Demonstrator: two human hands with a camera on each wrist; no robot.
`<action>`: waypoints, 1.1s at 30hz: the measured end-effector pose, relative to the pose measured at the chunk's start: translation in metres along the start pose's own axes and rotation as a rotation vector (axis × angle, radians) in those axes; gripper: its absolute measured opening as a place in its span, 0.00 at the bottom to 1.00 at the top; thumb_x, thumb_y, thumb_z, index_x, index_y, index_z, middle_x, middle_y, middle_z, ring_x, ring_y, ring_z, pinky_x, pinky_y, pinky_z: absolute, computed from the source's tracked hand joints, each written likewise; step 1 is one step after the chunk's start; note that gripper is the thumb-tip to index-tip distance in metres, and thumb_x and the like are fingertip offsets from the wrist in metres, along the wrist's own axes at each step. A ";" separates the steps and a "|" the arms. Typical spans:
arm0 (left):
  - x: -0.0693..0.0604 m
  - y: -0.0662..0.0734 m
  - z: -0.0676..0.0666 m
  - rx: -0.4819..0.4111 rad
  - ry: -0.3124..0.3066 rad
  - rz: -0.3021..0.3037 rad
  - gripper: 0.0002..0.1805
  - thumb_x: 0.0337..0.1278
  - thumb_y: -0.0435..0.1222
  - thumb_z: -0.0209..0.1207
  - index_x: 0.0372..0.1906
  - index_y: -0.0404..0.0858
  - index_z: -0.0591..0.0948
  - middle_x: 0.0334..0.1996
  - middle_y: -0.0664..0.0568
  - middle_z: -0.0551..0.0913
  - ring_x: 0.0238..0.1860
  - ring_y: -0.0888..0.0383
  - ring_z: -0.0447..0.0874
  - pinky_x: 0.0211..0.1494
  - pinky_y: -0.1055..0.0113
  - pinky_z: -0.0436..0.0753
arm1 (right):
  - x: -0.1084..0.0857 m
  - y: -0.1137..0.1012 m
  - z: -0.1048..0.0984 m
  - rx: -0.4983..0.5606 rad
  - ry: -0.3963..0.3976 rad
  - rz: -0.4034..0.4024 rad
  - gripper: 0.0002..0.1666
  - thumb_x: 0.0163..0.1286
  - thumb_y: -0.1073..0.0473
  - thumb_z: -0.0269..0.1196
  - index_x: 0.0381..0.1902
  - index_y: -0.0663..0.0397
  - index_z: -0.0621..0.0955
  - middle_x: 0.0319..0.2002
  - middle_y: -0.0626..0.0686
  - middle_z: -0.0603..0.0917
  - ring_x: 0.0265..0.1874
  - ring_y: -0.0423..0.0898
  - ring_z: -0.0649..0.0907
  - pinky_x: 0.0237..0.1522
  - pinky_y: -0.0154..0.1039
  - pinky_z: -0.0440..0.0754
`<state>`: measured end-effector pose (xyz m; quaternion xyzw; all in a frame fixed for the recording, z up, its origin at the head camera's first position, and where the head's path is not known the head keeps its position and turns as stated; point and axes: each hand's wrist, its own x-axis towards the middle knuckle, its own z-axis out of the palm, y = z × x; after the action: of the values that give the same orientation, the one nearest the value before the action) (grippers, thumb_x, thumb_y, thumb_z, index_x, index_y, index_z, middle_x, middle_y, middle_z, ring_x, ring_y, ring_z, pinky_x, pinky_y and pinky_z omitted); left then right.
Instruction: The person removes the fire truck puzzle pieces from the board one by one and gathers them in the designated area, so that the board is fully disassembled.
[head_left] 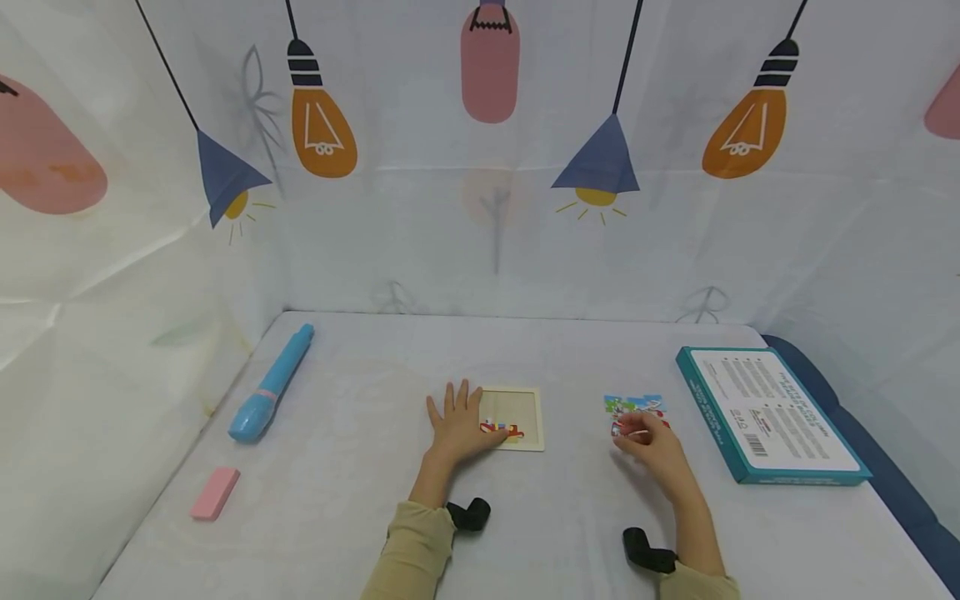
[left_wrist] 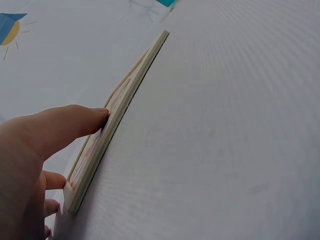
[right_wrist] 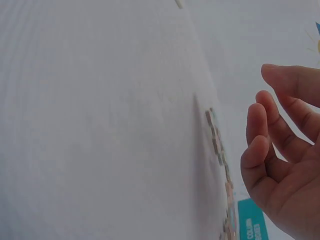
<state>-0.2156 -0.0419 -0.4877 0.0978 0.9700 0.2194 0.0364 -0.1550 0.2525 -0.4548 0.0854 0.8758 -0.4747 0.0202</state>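
A pale wooden puzzle tray (head_left: pixel 517 406) lies on the white table, with a few colourful jigsaw pieces (head_left: pixel 514 431) along its lower edge. My left hand (head_left: pixel 456 433) rests at the tray's left side with fingers spread; its thumb (left_wrist: pixel 82 122) touches the pieces inside the rim in the left wrist view. To the right is a group of loose jigsaw pieces (head_left: pixel 622 405), partly hidden by my right hand (head_left: pixel 658 454). That hand hovers over them with loosely bent fingers. In the right wrist view nothing shows between its thumb and fingertips, and the jigsaw pieces (right_wrist: pixel 215 137) lie below.
A teal and white box (head_left: pixel 772 412) lies at the right edge, beside a dark blue chair back (head_left: pixel 802 375). On the left are a blue microphone-shaped object (head_left: pixel 272 385) and a pink block (head_left: pixel 215 493). A printed curtain (head_left: pixel 420 225) hangs behind the table.
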 end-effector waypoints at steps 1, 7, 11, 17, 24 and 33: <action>0.000 0.000 0.000 -0.002 0.003 0.002 0.49 0.43 0.62 0.58 0.68 0.38 0.61 0.71 0.40 0.52 0.71 0.40 0.39 0.64 0.35 0.34 | 0.001 -0.002 0.003 0.002 -0.002 -0.004 0.21 0.61 0.59 0.63 0.51 0.61 0.74 0.41 0.56 0.78 0.38 0.47 0.75 0.33 0.31 0.75; 0.000 -0.001 0.000 -0.005 0.001 -0.003 0.47 0.46 0.61 0.57 0.68 0.39 0.61 0.71 0.40 0.52 0.71 0.40 0.40 0.64 0.35 0.34 | 0.006 -0.012 0.017 0.038 -0.028 -0.051 0.21 0.61 0.59 0.64 0.51 0.59 0.75 0.41 0.56 0.78 0.37 0.47 0.75 0.32 0.32 0.76; 0.001 -0.001 -0.001 -0.012 -0.004 -0.002 0.44 0.50 0.59 0.55 0.68 0.40 0.62 0.71 0.41 0.52 0.71 0.40 0.41 0.64 0.35 0.34 | 0.009 -0.018 0.024 0.065 -0.040 -0.068 0.20 0.61 0.61 0.64 0.50 0.60 0.75 0.41 0.57 0.78 0.37 0.47 0.75 0.32 0.33 0.76; 0.001 -0.004 -0.004 -0.045 -0.004 0.002 0.40 0.50 0.54 0.53 0.68 0.40 0.63 0.71 0.42 0.53 0.71 0.41 0.42 0.65 0.36 0.34 | 0.014 -0.028 0.037 0.069 -0.060 -0.086 0.19 0.61 0.62 0.64 0.49 0.59 0.75 0.40 0.56 0.78 0.37 0.48 0.75 0.35 0.34 0.75; 0.000 -0.006 -0.007 -0.067 -0.018 0.011 0.39 0.47 0.50 0.52 0.68 0.41 0.63 0.71 0.43 0.53 0.71 0.42 0.42 0.65 0.37 0.34 | 0.018 -0.035 0.055 0.085 -0.096 -0.110 0.17 0.59 0.64 0.64 0.47 0.57 0.76 0.39 0.54 0.78 0.36 0.47 0.76 0.35 0.35 0.75; 0.000 -0.006 -0.008 -0.071 -0.022 0.000 0.37 0.50 0.49 0.53 0.68 0.41 0.63 0.71 0.43 0.53 0.71 0.42 0.42 0.65 0.37 0.34 | 0.024 -0.049 0.086 -0.015 -0.141 -0.206 0.14 0.54 0.68 0.66 0.40 0.57 0.79 0.33 0.50 0.79 0.31 0.43 0.76 0.32 0.36 0.73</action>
<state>-0.2177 -0.0504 -0.4831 0.0987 0.9611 0.2528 0.0507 -0.1906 0.1574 -0.4638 -0.0389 0.8799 -0.4725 0.0333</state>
